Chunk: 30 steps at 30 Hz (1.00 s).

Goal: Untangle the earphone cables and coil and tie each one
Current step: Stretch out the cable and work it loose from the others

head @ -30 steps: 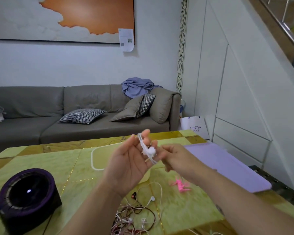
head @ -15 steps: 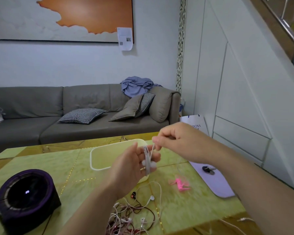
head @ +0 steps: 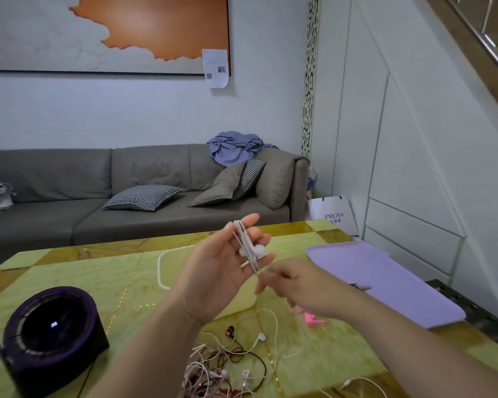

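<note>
One white earphone cable (head: 246,245), likely light, limp and springy, sits looped round your loosely curled left hand (head: 219,271) above the tabletop's (head: 69,271) near half, your blurred right hand (head: 299,280) seemingly pinching its tail, so grip the loops, not the buds.

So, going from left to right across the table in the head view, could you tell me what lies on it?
Dark round device → tangle of earphone cables → pink clip → lilac mat.
</note>
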Each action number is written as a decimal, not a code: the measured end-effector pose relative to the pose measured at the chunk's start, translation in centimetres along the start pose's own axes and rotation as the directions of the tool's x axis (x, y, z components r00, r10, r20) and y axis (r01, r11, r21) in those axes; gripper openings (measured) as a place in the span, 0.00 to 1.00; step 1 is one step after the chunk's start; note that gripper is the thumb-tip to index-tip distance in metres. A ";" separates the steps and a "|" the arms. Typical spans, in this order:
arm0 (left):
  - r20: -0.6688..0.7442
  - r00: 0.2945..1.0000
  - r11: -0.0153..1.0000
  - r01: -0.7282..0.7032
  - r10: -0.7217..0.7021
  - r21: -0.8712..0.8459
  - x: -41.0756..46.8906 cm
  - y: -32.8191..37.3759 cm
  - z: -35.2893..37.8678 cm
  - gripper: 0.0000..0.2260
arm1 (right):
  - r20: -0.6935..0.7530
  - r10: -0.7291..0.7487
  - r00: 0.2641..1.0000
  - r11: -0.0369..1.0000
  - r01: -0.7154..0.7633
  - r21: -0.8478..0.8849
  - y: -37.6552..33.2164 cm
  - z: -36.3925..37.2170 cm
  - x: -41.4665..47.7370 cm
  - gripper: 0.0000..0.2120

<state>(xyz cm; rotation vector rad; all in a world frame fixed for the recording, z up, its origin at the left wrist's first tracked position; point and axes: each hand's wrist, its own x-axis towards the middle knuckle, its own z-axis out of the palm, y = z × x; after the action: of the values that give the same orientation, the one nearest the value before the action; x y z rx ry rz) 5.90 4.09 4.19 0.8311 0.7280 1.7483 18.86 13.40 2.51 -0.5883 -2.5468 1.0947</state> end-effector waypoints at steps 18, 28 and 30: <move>0.170 0.959 0.904 0.142 -0.226 0.403 -0.7 -1.5 0.5 0.24 | -0.286 -0.086 0.954 0.996 0.091 0.006 -3.7 -5.3 0.5 0.16; 0.045 0.996 0.994 -0.071 0.075 -0.084 -0.4 0.5 1.0 0.17 | -0.116 -0.005 0.993 0.993 0.019 0.113 0.4 -0.7 -0.1 0.14; -0.027 0.995 0.993 -0.095 0.093 -0.076 0.2 0.7 0.0 0.18 | 0.015 -0.014 1.000 0.999 0.015 -0.046 -0.3 -0.3 -0.6 0.12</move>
<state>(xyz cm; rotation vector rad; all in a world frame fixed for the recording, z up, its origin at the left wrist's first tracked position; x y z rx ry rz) 5.53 4.04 4.75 0.8051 0.6414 1.8611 19.43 13.12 2.86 -0.5741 -2.5914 1.0420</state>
